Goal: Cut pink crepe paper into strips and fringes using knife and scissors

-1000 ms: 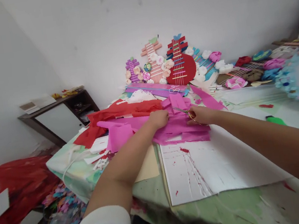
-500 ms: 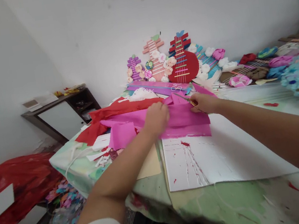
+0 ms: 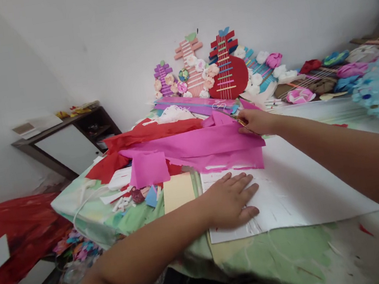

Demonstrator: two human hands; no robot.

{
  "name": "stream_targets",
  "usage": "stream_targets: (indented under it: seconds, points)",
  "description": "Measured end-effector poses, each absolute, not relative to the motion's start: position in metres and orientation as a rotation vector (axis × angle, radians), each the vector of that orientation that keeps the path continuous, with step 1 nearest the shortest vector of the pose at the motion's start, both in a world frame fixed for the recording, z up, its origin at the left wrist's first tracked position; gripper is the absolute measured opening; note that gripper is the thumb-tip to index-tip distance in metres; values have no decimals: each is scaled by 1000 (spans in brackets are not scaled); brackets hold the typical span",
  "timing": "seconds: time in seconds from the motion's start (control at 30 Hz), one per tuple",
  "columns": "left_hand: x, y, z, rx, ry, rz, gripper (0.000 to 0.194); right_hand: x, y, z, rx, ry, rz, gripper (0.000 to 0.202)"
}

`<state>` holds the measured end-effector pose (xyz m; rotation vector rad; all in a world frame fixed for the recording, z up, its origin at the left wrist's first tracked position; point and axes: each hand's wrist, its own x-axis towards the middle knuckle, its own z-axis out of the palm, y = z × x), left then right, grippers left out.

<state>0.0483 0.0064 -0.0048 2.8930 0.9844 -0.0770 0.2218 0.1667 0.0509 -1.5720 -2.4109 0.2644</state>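
My left hand lies flat on the white board, palm down with its fingers spread. Just beyond its fingertips is a sheet of magenta crepe paper, which overlaps the back of the board. My right hand is closed round a pair of scissors at the sheet's right end, the blades pointing away and to the left. Red crepe paper lies behind the magenta one. A smaller magenta piece rests at the left.
Decorated lutes, among them a red one, lean against the wall at the back. Paper flowers lie at the back right. A cream card and small scraps are on the left. A dark cabinet stands beyond the table.
My left hand has left the magenta paper, come down towards me and now lies on the board, over its red marks. My right hand still holds the scissors in nearly the same place.
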Motion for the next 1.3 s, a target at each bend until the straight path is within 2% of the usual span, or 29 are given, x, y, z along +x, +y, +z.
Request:
stream_targets:
  seconds: [0.6,0.73,0.87,1.03,1.2,1.3]
  points:
    - [50,5,-4,2890,964,-94,57,216,176,63,-1637,-2382,152,16]
    - [49,7,-4,2897,964,-101,55,219,177,59,-1657,-2434,220,15]
    - [50,13,3,2943,940,-108,48,224,174,47,-1664,-2364,232,27]
    - [63,35,15,2946,1036,-39,26,244,155,47,-1697,-2151,131,41]
    - [81,79,23,2853,1323,65,27,290,106,60,-1871,-2306,366,47]
    - [90,111,28,2796,1416,71,29,317,75,61,-1964,-2468,121,45]
